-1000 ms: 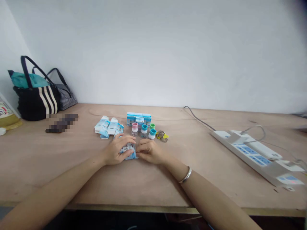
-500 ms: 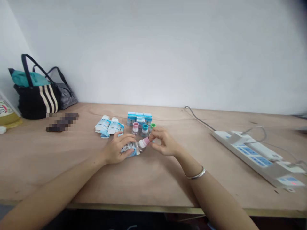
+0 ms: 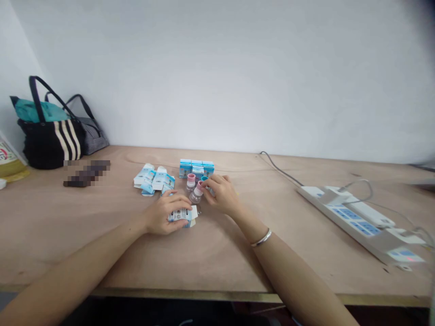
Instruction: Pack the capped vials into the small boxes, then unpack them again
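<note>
My left hand (image 3: 165, 213) is wrapped round a small blue-and-white cardboard box (image 3: 180, 215) lying on the table, its end flaps open to the right. My right hand (image 3: 221, 192) pinches the pink cap of a small clear bottle (image 3: 196, 195), which is tilted just beyond the box's open end. Behind it stands another pink-capped bottle (image 3: 190, 182). A blue cap (image 3: 204, 178) shows partly behind my right fingers; the rest of that bottle is hidden. Left of these lie several opened blue-and-white boxes (image 3: 154, 179).
Closed blue-and-white boxes (image 3: 196, 167) stand in a row behind the bottles. A white power strip (image 3: 360, 226) with a grey cable lies at the right. A black bag (image 3: 54, 140) and a dark pixelated object (image 3: 86, 174) are on the left of the wooden table (image 3: 136, 267).
The pink-capped bottle has come out of the box in my left hand. My right hand has carried it up and left, towards the other bottles.
</note>
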Tool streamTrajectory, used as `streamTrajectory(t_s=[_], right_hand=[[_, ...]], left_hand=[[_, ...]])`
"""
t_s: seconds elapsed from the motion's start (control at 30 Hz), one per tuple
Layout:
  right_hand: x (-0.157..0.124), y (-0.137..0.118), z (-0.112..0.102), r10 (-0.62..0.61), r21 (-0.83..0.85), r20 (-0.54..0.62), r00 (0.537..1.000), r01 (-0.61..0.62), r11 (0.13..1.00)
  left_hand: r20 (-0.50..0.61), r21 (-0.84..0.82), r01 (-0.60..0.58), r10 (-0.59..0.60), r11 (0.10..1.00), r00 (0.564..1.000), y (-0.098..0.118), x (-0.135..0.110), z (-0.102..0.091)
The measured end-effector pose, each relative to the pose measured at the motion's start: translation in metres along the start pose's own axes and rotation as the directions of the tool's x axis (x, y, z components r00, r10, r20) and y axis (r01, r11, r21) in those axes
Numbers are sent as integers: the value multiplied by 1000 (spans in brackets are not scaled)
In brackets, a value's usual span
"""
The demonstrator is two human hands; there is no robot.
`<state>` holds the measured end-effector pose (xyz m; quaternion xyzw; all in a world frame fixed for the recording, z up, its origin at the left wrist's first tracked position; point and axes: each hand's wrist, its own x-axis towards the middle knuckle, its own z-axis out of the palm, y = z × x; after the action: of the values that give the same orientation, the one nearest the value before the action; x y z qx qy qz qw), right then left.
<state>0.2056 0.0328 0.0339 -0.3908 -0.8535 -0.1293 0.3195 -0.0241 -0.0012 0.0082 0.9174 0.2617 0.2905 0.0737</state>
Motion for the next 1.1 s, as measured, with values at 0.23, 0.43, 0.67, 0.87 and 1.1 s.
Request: streamTrajectory(t_s=[0.23,0.43,0.67,0.87,1.1], right_hand=[[0,5,-4,5,-65,11,1000,-4,998],[-2,3,-2,5,-108,52,999,1,994],[-7,-13,-15,-196,-56,202,960,211,976],[-16,-29,-16,-172,51,512,842,171,984],[-14,-6,-31,-74,169,673,736,-55,984]], left_hand=[[-20,-18,33,-33,999,999,7,-1,-4],[-13,-20,39,-39,999,999,10,0,-6],[-10,-5,39,-39,999,999,10,-2,-6],[-7,-16,-30,30,999,1000,3,-1,-5],[11,68,62,-62,996,998,6,-1,-14]])
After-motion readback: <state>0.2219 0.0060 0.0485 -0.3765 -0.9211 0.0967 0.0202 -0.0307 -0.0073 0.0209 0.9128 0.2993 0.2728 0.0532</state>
